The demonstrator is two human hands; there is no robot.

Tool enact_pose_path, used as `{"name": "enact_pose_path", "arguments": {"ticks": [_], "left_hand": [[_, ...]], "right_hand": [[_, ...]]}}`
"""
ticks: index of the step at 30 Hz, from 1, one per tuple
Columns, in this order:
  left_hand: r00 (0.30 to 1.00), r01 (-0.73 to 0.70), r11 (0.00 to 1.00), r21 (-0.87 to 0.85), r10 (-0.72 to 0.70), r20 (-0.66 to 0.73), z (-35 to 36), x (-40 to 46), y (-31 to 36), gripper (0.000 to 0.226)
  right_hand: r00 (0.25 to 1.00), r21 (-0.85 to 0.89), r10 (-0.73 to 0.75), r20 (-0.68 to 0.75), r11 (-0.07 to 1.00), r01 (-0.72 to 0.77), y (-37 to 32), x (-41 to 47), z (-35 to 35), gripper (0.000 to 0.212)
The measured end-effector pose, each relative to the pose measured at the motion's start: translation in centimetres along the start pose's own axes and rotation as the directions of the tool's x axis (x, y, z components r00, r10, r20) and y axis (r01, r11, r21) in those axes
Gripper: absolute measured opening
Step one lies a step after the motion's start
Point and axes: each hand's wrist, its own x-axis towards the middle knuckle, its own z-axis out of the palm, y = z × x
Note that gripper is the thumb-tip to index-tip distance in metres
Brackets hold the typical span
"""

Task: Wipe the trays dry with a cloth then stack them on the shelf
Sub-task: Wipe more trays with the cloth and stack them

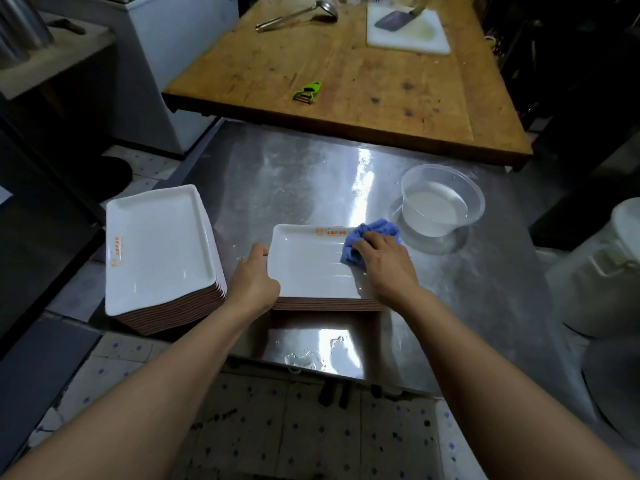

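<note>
A white rectangular tray [304, 261] with an orange logo tops a low stack on the steel table [298, 181]. My left hand [254, 275] grips the tray's left rim, thumb on the edge. My right hand [384, 263] holds a crumpled blue cloth [367, 237] and presses it onto the tray's right side. A taller stack of the same white trays [156, 251] stands at the table's left edge, angled, partly over the edge.
A clear plastic tub [443, 206] with cloudy water sits right of the cloth. Beyond it lies a wooden board top [346, 74] carrying a green peeler [307, 92], a ladle [298, 15] and a white cutting board with a cleaver [408, 26]. Water puddles [304, 358] mark the table's near edge.
</note>
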Motion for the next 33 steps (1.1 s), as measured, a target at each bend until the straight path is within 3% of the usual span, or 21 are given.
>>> {"name": "enact_pose_path", "arguments": {"ticks": [3,10,14,22,26,29,33], "left_hand": [[1.000,0.006,0.999,0.032,-0.006,-0.013,0.1,-0.1,0.1,0.044],[0.999,0.025,0.997,0.074,-0.023,-0.033,-0.2,-0.5,0.8,0.041],[0.998,0.035,0.994,0.107,-0.030,-0.048,-0.2,-0.7,1.1,0.042],[0.996,0.059,0.992,0.110,-0.052,-0.066,-0.1,-1.4,1.4,0.042],[0.997,0.053,0.989,0.138,-0.045,-0.066,-0.3,-1.9,1.9,0.044],[0.990,-0.006,0.971,0.239,0.039,-0.133,-0.1,-3.3,2.4,0.049],[0.906,-0.301,0.868,0.396,0.390,-0.165,1.4,-5.1,3.7,0.044]], "right_hand": [[1.000,-0.016,0.010,0.013,1.000,-0.010,-0.6,0.2,0.2,0.047],[0.984,0.201,-0.115,0.133,0.976,0.086,-4.9,0.0,0.6,0.052],[0.984,0.267,-0.080,0.160,0.963,0.035,-3.2,-2.0,0.0,0.055],[0.997,0.044,-0.004,0.081,0.999,0.001,-0.3,-6.4,-1.4,0.037],[0.998,0.042,0.034,0.049,0.998,-0.036,0.0,-7.6,-2.4,0.038],[0.975,0.275,0.219,-0.037,0.940,-0.200,1.1,-8.6,-2.9,0.033],[0.901,0.525,0.425,-0.087,0.788,-0.321,3.0,-10.0,-3.8,0.029]]}}
